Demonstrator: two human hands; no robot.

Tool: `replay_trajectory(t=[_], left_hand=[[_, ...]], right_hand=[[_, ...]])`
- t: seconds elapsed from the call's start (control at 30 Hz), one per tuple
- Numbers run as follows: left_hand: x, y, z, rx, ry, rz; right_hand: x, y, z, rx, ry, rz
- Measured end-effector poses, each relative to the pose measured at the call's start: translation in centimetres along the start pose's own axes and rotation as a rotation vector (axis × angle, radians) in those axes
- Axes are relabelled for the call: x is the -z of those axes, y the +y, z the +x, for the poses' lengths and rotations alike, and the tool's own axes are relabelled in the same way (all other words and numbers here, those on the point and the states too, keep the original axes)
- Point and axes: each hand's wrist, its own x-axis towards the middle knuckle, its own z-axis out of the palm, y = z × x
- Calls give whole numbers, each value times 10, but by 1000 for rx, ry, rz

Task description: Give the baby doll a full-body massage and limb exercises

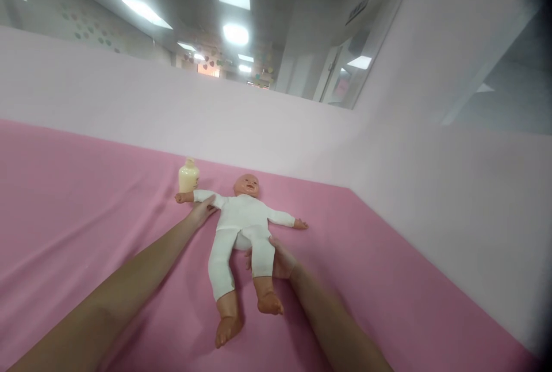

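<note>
A baby doll (244, 214) in a white long-sleeved top and white trousers lies on its back, head away from me, arms spread and feet bare. My left hand (204, 211) is closed on the doll's sleeved arm on the left side, its thumb on top and its other fingers mostly hidden. Around the thigh on the right side wraps my right hand (282, 260); its fingertips come out from underneath, between the legs. Behind the doll's left-side hand stands a pale yellow bottle (188, 177), its lower part partly covered.
Pink sheeting (86, 199) with soft creases covers the surface under the doll. A low white wall (207, 113) runs along the back, with glass above it. On the right, another white wall (452, 205) meets the pink surface.
</note>
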Motion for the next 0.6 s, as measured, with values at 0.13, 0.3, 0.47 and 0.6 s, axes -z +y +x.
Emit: replay_trajectory(t=[0.13, 0.3, 0.47, 0.6], left_hand=[[7, 11, -12, 135, 46, -91], [16, 22, -35, 266, 64, -110], [32, 26, -99, 476, -39, -44], [54, 19, -173, 577, -243, 58]], right_hand=[[3, -4, -11, -143, -66, 1], [5, -7, -14, -145, -93, -68], [19, -10, -17, -162, -74, -123], [37, -12, -19, -104, 134, -134]])
